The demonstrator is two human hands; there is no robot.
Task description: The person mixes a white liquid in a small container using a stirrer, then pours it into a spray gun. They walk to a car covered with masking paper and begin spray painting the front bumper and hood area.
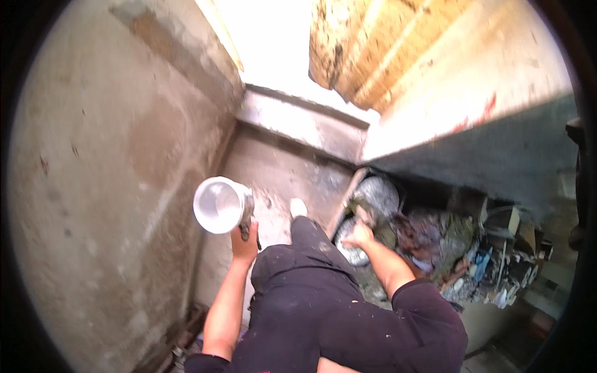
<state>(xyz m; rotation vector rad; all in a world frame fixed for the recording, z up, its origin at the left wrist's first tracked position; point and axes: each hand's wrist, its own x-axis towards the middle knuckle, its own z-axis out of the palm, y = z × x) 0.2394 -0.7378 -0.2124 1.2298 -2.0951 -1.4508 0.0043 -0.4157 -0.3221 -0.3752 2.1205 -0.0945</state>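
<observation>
My left hand (245,244) is closed on a white plastic bucket (209,217), gripping it at its right side where a dark piece shows by my fingers. The bucket is tilted, with its round mouth and pale inside facing me. On my right side, my right hand (358,236) reaches down, fingers stretched out over a shiny silvery round thing (352,255). I cannot make out whether the fingers touch it. Just beyond lies a second silvery round thing (378,194), with some greenish and pale stuff between the two.
A rough plastered wall (112,186) rises at left. Ahead are a raised concrete sill (305,121) and a bright doorway with a worn wooden door (385,43). To my right, dark crumpled cloths or bags (429,239) and mixed scraps (497,267) are heaped. My white shoe (298,207) stands on the concrete floor.
</observation>
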